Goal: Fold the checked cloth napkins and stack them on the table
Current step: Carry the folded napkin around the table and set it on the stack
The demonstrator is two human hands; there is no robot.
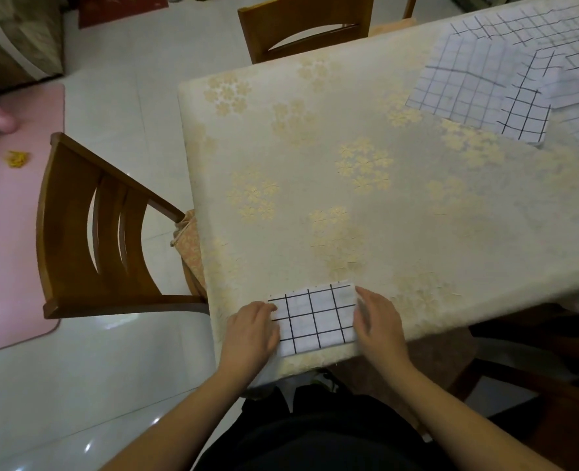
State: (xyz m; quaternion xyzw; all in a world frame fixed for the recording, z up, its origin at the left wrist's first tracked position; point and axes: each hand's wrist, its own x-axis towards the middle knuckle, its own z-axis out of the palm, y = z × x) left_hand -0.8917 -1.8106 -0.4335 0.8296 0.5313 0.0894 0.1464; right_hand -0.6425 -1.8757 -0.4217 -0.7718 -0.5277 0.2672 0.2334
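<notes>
I have a folded napkin (315, 319) lying flat near the front edge of the table (315, 164), right in front of me. My left hand (252, 329) rests on its left edge with the fingers loosely bent and laid over the cloth, pressing rather than pinching as far as I can tell. My right hand (379, 322) lies along the right edge, fingers fairly straight and close together, touching the cloth.

The unfolded napkins (505, 76) lie in a loose overlapping pile at the far right corner, well apart from this one.

What could go wrong: the folded one sits close to the table's edge, so a careless drag toward me might pull it off. The tablecloth looks smooth, so if I lift both hands at once the layers may spring open or slip out of line. Reaching far for the next napkin could also brush this one crooked.
</notes>
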